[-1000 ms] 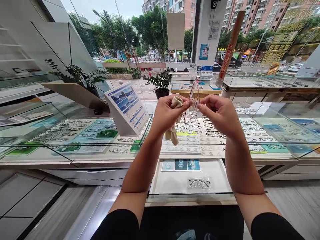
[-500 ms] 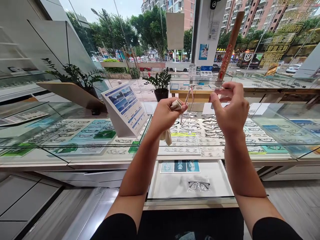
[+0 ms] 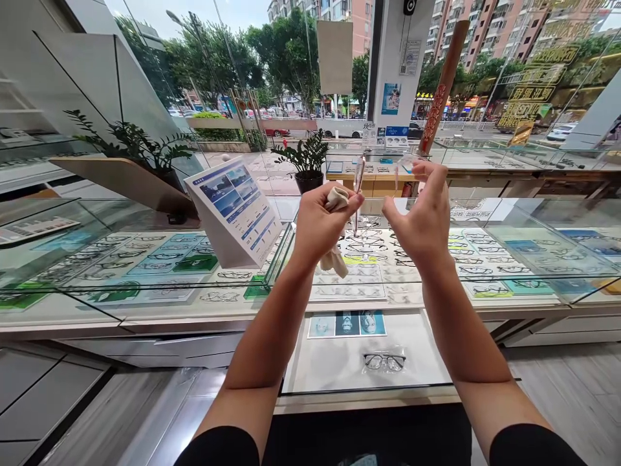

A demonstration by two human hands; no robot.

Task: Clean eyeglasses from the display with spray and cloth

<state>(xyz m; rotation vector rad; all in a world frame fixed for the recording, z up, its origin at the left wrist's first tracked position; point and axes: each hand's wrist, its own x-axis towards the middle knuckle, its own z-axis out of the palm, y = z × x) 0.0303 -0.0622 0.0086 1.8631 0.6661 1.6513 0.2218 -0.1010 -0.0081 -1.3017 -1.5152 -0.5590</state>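
My left hand (image 3: pixel 323 217) is closed on a pale cloth (image 3: pixel 334 262), whose end hangs below the palm. Between its thumb and fingers it also pinches a thin pair of glasses (image 3: pixel 359 175), seen nearly edge-on and held upright. To the right, my right hand (image 3: pixel 422 217) is raised with thumb and fingers curved apart. A clear, thin item shows faintly by its fingertips, too indistinct to name. Below the hands, dark-framed glasses (image 3: pixel 384 361) in a clear bag lie in a white drawer (image 3: pixel 330 369).
A glass display counter (image 3: pixel 169 285) with rows of glasses spans the view. A standing calendar card (image 3: pixel 237 210) is left of my hands, and a potted plant (image 3: pixel 306 155) stands behind. A picture strip (image 3: pixel 347 323) lies at the drawer's back.
My right hand has moved left, closer to my left hand. The glasses in my left hand have turned to a narrower, edge-on view. The whole view has shifted slightly.
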